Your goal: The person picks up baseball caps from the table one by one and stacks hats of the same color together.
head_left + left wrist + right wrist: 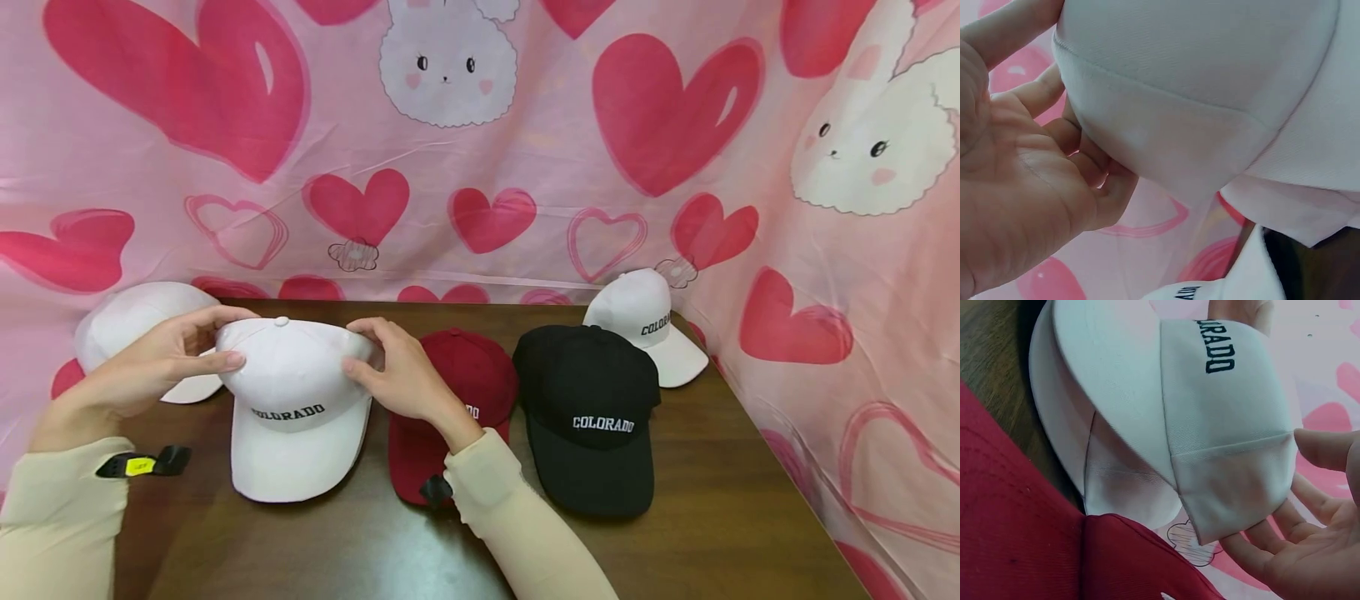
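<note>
A white baseball cap [296,371] with dark COLORADO lettering is held between both hands, brim facing the front. My left hand [168,354] grips its left side, thumb on the crown and fingers behind it. On the opposite side my right hand [397,371] grips the crown, thumb in front and fingers curled toward the back. The right wrist view has this cap above another white brim [1060,406]. A dark red cap [457,371] sits just right of the held one, partly covered by my right hand and forearm.
A black COLORADO cap [592,417] lies right of the red one. Behind it, at the back right, stands a white cap [630,308]. Another white cap [142,312] sits at the back left. The wooden table [720,500] meets a heart-patterned cloth [540,167] behind and at right.
</note>
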`<state>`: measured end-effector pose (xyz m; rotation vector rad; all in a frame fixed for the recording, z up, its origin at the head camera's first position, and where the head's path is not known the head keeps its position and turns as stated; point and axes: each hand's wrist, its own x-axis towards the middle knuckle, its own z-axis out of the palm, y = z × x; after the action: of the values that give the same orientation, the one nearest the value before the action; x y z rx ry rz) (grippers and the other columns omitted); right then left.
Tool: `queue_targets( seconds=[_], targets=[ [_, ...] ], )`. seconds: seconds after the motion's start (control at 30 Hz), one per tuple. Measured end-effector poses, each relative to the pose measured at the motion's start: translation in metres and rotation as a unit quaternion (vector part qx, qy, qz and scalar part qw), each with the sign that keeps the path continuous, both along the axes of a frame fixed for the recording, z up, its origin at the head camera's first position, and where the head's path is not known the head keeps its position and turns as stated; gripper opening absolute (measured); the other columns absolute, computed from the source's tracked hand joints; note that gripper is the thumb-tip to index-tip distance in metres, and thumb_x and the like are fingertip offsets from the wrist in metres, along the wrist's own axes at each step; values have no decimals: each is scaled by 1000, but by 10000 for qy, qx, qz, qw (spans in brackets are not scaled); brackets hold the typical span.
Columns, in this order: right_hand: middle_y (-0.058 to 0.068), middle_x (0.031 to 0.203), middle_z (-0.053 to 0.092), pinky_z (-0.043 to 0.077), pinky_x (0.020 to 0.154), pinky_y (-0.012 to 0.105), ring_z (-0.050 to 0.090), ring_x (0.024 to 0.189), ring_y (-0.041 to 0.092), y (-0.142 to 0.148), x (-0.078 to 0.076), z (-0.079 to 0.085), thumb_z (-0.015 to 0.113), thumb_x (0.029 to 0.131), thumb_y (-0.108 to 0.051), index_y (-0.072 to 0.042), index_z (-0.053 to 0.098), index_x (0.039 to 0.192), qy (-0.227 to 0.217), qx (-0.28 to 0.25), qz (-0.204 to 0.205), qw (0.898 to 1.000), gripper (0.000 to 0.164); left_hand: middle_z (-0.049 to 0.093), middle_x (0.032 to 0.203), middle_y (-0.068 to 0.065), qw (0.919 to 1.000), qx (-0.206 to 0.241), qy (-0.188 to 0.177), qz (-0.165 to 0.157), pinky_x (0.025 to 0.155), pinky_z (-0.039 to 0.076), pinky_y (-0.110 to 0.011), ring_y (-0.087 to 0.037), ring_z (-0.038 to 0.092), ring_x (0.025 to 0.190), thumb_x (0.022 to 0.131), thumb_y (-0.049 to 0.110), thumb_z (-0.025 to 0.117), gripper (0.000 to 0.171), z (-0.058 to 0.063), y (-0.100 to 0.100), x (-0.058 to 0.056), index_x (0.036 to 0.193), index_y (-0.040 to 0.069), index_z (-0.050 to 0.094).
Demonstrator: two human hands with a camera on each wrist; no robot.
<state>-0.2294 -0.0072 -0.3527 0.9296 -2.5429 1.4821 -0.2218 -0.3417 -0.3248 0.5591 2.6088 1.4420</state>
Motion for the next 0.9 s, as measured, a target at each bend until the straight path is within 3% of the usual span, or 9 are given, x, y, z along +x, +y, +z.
queue_targets(
  seconds=[0.23,0.43,0.67,0.8,0.9],
  targets=[
    [7,145,60,47,103,22,57,126,15,-2,-1,-4,70,102,-16,-9,54,152,-84,469,53,9989,53,63,135,0,9997,122,-119,152,90,52,-23,-17,60,117,104,9,65,47,-12,0,-8,150,13,53],
    [10,149,58,47,108,27,55,131,20,-4,-2,-7,68,102,-14,-9,52,154,-260,664,43,9974,55,61,136,5,9988,-199,-271,345,91,50,-20,-15,56,119,105,19,68,50,-16,4,-12,152,17,52],
    [10,149,59,45,111,26,56,132,19,-8,-3,-12,67,102,-15,-8,50,156,-211,939,196,9952,57,57,133,9,9973,-625,-208,329,89,50,-16,-9,54,117,106,25,67,55,-26,0,-18,155,10,47],
    [10,151,57,43,112,24,55,132,18,-10,-2,-12,66,104,-18,-7,48,157,-247,1171,383,9921,58,54,138,3,9964,-763,-161,336,88,48,-15,-10,52,119,107,27,64,57,-29,0,-20,157,7,45],
    [9,154,55,43,112,24,53,133,17,-10,-1,-13,66,104,-19,-6,47,158,-347,1285,511,9898,58,51,147,-7,9958,-848,-192,289,88,47,-14,-20,50,127,108,28,63,59,-30,2,-22,159,6,43]
  ],
)
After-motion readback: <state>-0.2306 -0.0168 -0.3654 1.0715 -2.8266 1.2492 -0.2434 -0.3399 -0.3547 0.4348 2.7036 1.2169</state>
